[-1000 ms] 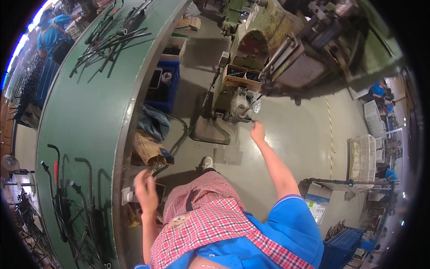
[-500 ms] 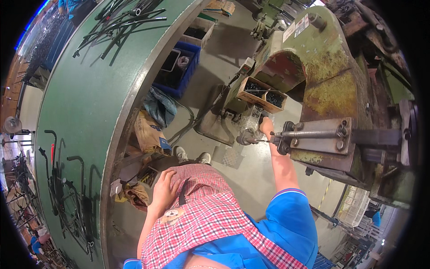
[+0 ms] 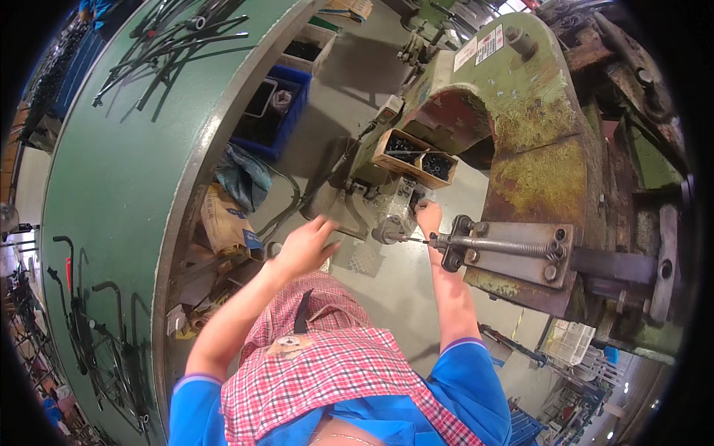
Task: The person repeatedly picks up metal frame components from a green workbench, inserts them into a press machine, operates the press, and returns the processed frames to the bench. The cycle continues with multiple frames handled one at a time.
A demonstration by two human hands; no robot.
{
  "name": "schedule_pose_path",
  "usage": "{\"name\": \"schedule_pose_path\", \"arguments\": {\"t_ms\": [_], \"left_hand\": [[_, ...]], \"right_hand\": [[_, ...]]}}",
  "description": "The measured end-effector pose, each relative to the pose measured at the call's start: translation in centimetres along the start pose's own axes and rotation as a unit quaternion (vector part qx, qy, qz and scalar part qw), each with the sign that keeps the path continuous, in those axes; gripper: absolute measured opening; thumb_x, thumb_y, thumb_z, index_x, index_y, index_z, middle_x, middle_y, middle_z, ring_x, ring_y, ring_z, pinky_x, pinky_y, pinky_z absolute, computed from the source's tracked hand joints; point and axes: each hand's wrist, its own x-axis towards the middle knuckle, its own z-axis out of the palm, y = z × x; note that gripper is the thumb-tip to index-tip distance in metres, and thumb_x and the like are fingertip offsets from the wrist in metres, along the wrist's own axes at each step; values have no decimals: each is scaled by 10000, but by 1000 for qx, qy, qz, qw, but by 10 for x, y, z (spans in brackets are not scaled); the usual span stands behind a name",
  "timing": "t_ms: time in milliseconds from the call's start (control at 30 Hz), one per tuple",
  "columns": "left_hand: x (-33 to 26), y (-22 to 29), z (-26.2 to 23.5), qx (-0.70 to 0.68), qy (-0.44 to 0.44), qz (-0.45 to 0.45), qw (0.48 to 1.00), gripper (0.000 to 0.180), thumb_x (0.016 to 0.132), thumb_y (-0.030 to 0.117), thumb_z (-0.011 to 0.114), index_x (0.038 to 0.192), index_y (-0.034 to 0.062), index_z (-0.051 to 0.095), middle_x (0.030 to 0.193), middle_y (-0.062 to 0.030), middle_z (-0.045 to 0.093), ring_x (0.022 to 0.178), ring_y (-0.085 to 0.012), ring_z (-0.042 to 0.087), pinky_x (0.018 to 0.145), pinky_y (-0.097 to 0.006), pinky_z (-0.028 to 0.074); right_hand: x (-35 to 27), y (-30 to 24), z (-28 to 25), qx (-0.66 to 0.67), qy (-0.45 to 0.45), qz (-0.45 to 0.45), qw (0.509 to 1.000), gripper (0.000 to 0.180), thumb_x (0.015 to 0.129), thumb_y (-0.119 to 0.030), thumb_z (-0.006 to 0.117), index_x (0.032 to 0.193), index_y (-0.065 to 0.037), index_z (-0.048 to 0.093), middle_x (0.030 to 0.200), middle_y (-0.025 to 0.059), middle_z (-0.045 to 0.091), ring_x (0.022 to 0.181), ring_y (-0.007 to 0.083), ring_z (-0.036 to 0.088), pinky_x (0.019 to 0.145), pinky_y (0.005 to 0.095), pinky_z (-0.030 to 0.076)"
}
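Observation:
My left hand [image 3: 305, 247] is in the air above my lap, fingers spread and a little blurred, holding nothing. Farther out, my right hand [image 3: 428, 216] reaches past the press head [image 3: 457, 245], with its forearm partly behind the tooling. Its fingers are curled together beside small dark metal parts [image 3: 408, 189] on the machine's bed; what they pinch is too small to make out. Just beyond that hand stands an open box [image 3: 381, 157] of small black parts, split by a divider. A round metal fixture [image 3: 387, 230] with a rod sits left of my right wrist.
The worn green press [image 3: 532, 156] fills the right side. On the left runs a green table [image 3: 134, 186] with a metal edge, carrying bent black tubes [image 3: 111, 334] and thin black rods [image 3: 175, 48]. A blue crate [image 3: 286, 123] and a paper sack [image 3: 223, 223] stand below it.
My left hand has lifted off my lap and moved forward and right. My right hand stays by the small parts near the box. The whole view has shifted slightly.

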Motion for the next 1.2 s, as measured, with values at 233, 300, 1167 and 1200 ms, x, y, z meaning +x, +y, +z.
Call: {"name": "schedule_pose_path", "arguments": {"t_ms": [233,300,1167,1200], "left_hand": [[210,0,50,127,105,63,984,190,818,187,611,948,53,574,925,-135,570,850,-322,601,717,-414,491],[241,-7,62,183,80,64,978,140,790,168,603,866,51,605,900,-127,581,852,-300,613,732,-408,493],[178,35,77,-489,-138,-236,828,294,926,269,569,948,-18,626,866,-82,665,769,-126,625,687,-273,516],[164,34,85,-587,-156,-271,746,307,930,264,571,1005,-28,629,894,-69,663,790,-104,615,709,-256,515]], "right_hand": [[-21,-17,-36,239,-32,116,963,206,818,-161,697,841,39,654,685,89,669,574,124,626,515,227,464],[-31,-29,-52,391,-77,151,905,198,830,-145,694,898,34,644,736,84,655,618,131,611,546,235,471],[-62,-97,-116,554,-113,144,812,183,862,-119,663,969,24,623,778,75,647,661,135,596,603,254,473],[-59,-100,-112,514,-97,132,842,192,853,-116,674,959,35,623,764,77,650,638,135,597,587,254,476]]}}
